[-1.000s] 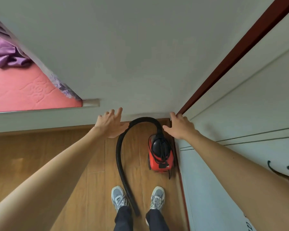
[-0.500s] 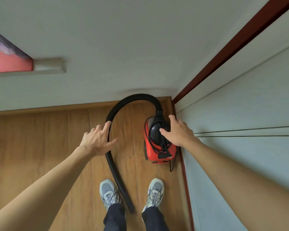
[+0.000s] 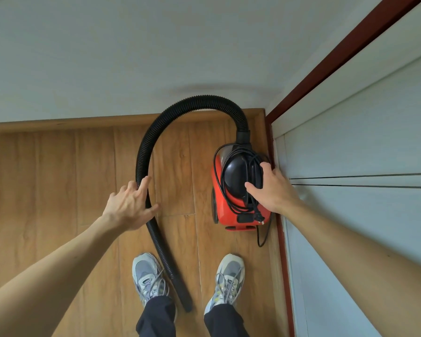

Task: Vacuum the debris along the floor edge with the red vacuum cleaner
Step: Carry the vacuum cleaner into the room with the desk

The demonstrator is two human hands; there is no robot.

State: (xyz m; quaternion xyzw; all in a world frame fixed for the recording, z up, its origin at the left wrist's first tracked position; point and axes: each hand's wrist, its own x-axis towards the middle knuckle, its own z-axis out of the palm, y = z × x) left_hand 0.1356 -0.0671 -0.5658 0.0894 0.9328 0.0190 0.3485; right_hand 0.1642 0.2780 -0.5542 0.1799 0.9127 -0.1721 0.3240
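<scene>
The red vacuum cleaner [image 3: 225, 210] stands on the wood floor in the corner, against the white cabinet. It has a black domed top with its black cord [image 3: 219, 173] wound around it. My right hand [image 3: 271, 188] lies on the black top at the handle, thumb on the left side, fingers reaching over the right. The black ribbed hose [image 3: 197, 102] arcs from the cleaner's front up along the wall and back down between my feet. My left hand [image 3: 129, 206] is spread at the hose, which runs between thumb and index finger; the fingers are not curled round it.
A white wall [image 3: 131, 57] meets the floor at a wooden skirting [image 3: 58, 122]. A white cabinet [image 3: 362, 227] with a dark red frame [image 3: 280, 229] bounds the right side. My two grey shoes [image 3: 147, 276] stand on either side of the hose end [image 3: 186, 305].
Both hands have come down from the wall. The right one now lies on the cleaner's top and the left has reached the hose. My view has tilted down and the bed has left the frame.
</scene>
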